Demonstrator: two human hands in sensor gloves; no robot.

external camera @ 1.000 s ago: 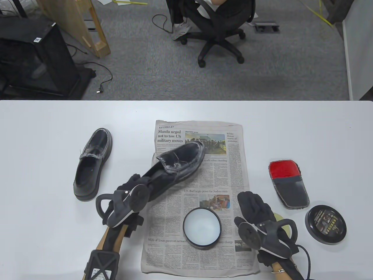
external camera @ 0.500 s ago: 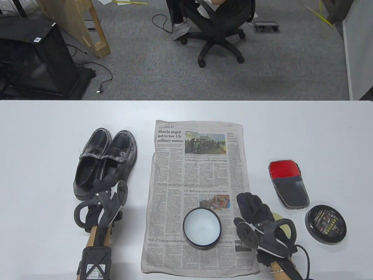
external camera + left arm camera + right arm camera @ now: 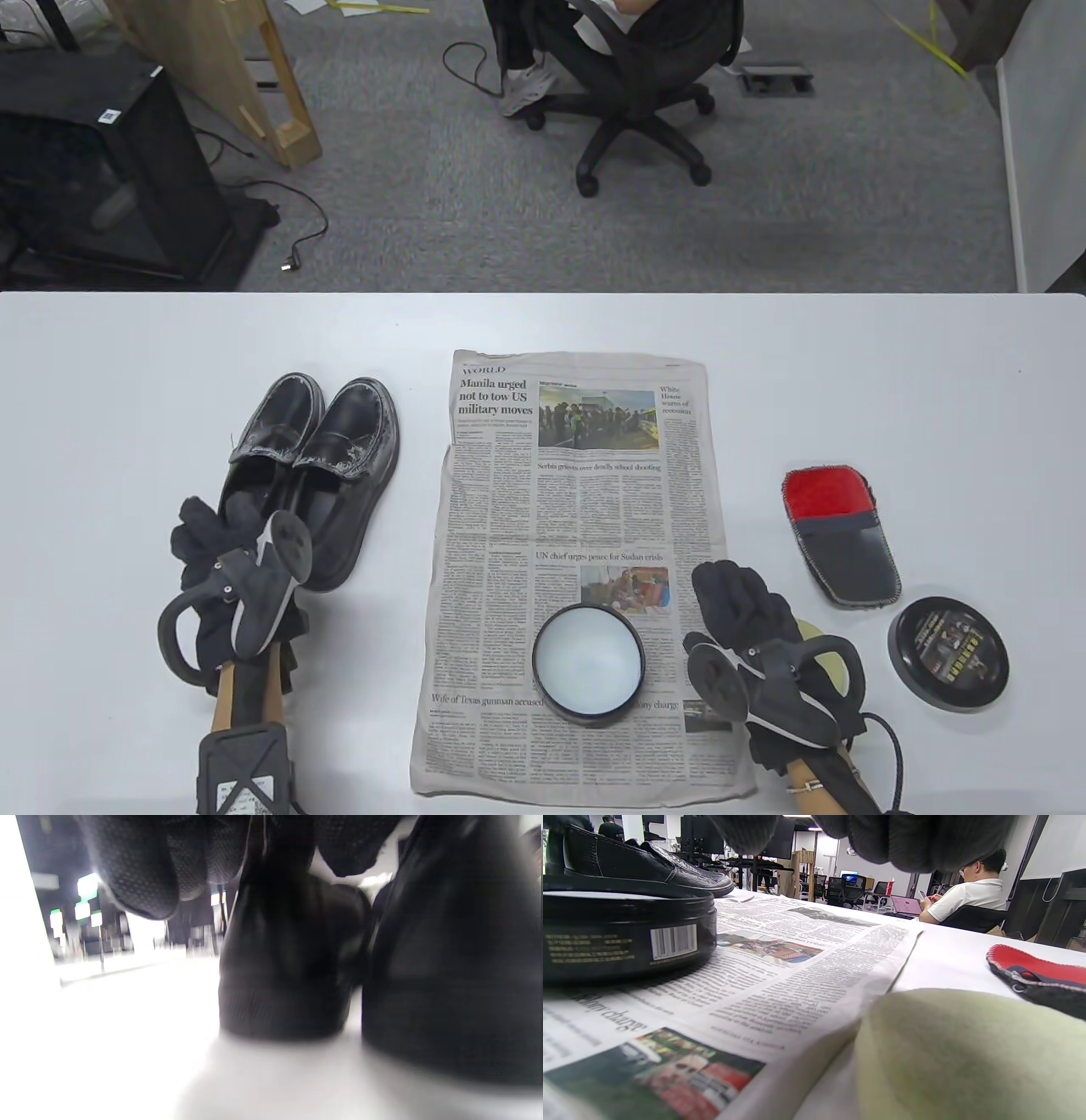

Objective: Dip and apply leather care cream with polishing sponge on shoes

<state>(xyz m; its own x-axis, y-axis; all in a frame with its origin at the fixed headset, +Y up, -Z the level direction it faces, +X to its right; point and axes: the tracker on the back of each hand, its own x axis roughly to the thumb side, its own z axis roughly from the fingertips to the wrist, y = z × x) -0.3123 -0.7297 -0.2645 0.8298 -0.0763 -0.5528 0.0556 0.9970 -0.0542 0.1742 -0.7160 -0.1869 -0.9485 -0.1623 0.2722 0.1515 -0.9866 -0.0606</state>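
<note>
Two black loafers stand side by side at the table's left: the left shoe (image 3: 267, 471) and the right shoe (image 3: 344, 480). My left hand (image 3: 216, 518) is at the left shoe's heel (image 3: 288, 963), fingers (image 3: 127, 866) straddling its rim; the right shoe's heel (image 3: 449, 963) is beside it. An open tin of white cream (image 3: 588, 662) sits on the newspaper (image 3: 594, 509). My right hand (image 3: 734, 590) lies flat at the paper's right edge. The yellow-green sponge (image 3: 819, 641) is under its palm and fills the lower right of the right wrist view (image 3: 967, 1052).
The tin's black lid (image 3: 948, 649) lies at the right, with a red and black polishing mitt (image 3: 840, 535) just beyond it. A person sits on an office chair (image 3: 632, 93) past the table's far edge. Bare white tabletop (image 3: 891, 382) surrounds the newspaper.
My left hand carried the right shoe off the newspaper, set it beside the left shoe, let go and shifted left to the left shoe's heel. My right hand stayed put.
</note>
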